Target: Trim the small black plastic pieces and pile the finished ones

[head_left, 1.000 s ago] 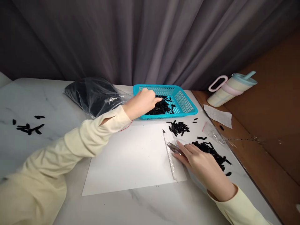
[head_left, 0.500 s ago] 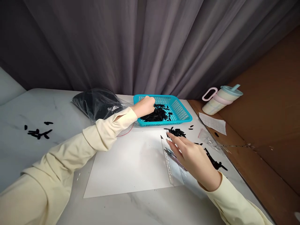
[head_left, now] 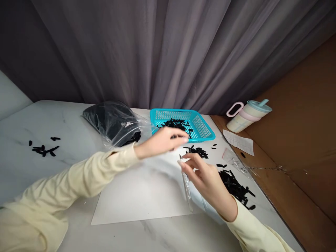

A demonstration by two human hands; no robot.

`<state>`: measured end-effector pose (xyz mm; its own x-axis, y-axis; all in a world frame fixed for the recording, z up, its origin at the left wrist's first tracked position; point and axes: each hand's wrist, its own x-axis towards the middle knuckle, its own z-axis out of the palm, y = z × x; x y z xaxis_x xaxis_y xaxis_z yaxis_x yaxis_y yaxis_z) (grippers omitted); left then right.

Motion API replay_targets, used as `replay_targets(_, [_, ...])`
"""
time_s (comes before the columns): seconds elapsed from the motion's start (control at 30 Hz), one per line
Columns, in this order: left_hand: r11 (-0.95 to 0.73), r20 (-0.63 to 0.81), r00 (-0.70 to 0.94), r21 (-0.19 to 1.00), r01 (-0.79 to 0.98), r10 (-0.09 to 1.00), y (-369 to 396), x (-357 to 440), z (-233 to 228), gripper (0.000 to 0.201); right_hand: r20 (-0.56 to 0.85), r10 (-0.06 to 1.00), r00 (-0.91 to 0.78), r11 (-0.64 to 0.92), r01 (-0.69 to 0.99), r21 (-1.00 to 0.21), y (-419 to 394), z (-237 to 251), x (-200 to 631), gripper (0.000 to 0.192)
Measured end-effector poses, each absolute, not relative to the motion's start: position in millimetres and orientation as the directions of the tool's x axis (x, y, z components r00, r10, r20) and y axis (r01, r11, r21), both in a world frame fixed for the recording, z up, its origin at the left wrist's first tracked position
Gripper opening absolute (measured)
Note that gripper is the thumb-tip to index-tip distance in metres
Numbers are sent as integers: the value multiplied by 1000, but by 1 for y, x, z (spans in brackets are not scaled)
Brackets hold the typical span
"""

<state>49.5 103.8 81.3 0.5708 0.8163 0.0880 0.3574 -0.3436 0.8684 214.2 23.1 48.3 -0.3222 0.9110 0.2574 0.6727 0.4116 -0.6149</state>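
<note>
My left hand [head_left: 164,140], slightly blurred, hovers in front of the turquoise basket [head_left: 206,135], thumb and forefinger brought close together. Whatever small thing may be between them I cannot make out. Slender black pieces [head_left: 175,124] are heaped inside the basket. My right hand [head_left: 207,176] is lower and to the right, fingers bent, thumb and forefinger tips apart with nothing visible between them. Beside its fingertips, a clear, dark-tipped pen-like stick [head_left: 187,190] lies on a white sheet [head_left: 139,196]. A small pile of black pieces [head_left: 197,151] is just beyond that hand.
A clear bag [head_left: 112,122] full of black pieces slumps left of the basket. More black pieces lie in a right-hand pile [head_left: 236,187] and a scatter [head_left: 44,150] at far left. A tumbler [head_left: 245,117], a paper slip [head_left: 237,141] and a small plastic bag [head_left: 233,157] are at the right.
My left hand has come out of the basket toward my right hand. My right hand has shifted slightly down and left, its fingers more bent; the pinkish tool beneath it is now hidden.
</note>
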Motion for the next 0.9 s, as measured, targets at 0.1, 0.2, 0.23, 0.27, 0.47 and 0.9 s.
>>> replay_targets(0.1, [-70, -64, 685, 984, 166, 726, 57, 37, 56, 41, 133, 904, -406, 354, 537, -766, 13, 37, 203, 21])
replay_targets(0.2, [156, -213, 708, 977, 146, 673, 32, 23, 27, 51, 83, 866, -493, 355, 491, -795, 6, 19, 193, 23])
replay_targets(0.23, [230, -259, 709, 963, 138, 657, 29, 20, 19, 55, 88, 850, -519, 377, 482, -791, 5, 13, 190, 25])
replay_targets(0.27, [294, -301, 722, 945, 140, 623, 28, 17, 14, 57, 101, 832, -545, 405, 472, -783, 4, 8, 189, 28])
replay_targets(0.47, [410, -362, 741, 903, 128, 566, 37, 7, 8, 60, 296, 773, -561, 598, 490, -634, 4, -7, 193, 37])
replay_targets(0.9, [-71, -108, 719, 974, 215, 687, 35, -1, 0, 31, 422, 696, -581, 717, 525, -458, 4, -9, 198, 36])
